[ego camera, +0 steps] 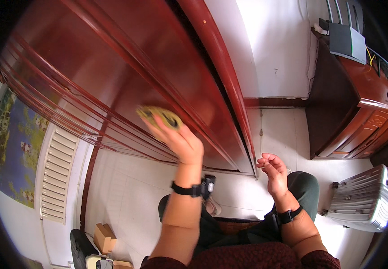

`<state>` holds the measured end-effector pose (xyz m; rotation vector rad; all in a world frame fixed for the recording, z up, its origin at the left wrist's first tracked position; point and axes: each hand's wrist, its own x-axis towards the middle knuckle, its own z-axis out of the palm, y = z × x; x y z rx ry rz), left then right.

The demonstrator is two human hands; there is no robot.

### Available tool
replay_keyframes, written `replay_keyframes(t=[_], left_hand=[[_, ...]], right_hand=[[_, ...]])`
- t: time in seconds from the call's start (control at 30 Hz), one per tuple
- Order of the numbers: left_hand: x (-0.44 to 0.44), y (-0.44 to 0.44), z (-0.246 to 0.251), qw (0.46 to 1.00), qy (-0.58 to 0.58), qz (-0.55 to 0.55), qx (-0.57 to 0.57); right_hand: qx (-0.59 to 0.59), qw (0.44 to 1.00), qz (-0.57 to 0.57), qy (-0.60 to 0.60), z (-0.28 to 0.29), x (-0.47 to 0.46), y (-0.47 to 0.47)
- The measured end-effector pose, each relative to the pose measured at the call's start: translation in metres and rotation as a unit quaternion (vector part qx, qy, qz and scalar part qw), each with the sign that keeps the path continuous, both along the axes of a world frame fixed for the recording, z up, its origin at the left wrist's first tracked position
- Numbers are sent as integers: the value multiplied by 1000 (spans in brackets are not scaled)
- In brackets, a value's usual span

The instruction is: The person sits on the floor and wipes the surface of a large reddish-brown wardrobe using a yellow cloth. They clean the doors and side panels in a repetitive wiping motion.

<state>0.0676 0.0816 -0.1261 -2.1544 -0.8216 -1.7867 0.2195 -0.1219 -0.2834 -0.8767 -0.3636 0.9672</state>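
Note:
My left hand (183,141) is raised against a glossy red-brown wooden cabinet door (167,60), its fingers on a yellowish cloth (158,117) with dark marks. The cloth lies between the palm side of the fingers and the door's surface, slightly blurred. To the right of the door's lower corner, my right hand (273,171) hangs in the air with its fingers loosely bent, and no object shows in it. Both wrists wear black straps; a small black device sits on the left strap.
A wooden side cabinet (345,111) with a router (347,42) on it stands at the right, above a silver suitcase (358,201). Cardboard boxes (104,238) and a black case (83,247) are on the floor at lower left. A slatted radiator cover (57,175) is on the left wall.

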Motion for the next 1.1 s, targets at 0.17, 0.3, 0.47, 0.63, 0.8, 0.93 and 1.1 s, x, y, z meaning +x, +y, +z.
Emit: replay_keyframes(t=[0.17, 0.3, 0.47, 0.63, 0.8, 0.93, 1.1], left_hand=[[6, -31, -187, 954, -144, -1, -262], [16, -29, -241, 737, -451, -81, -497], [-12, -25, -238, 407, -608, -75, -678], [-65, -53, -207, 320, -518, -319, -726], [-112, -99, -133, 300, -426, -508, -686], [-122, -131, -94, 375, -336, -549, -667], [-121, -160, -83, 434, -296, -526, -669]], right_hand=[[1, 1000, 8, -8, -2, -2, -1], [0, 1000, 7, -15, 0, -3, 0], [-8, 999, -18, -30, -2, -2, 4], [44, 996, -52, -60, -11, -3, 4], [-116, 985, 79, -100, 8, -26, -7], [-139, 935, 286, -155, 47, -65, -8], [-35, 963, 268, 3, 81, -114, -11]])
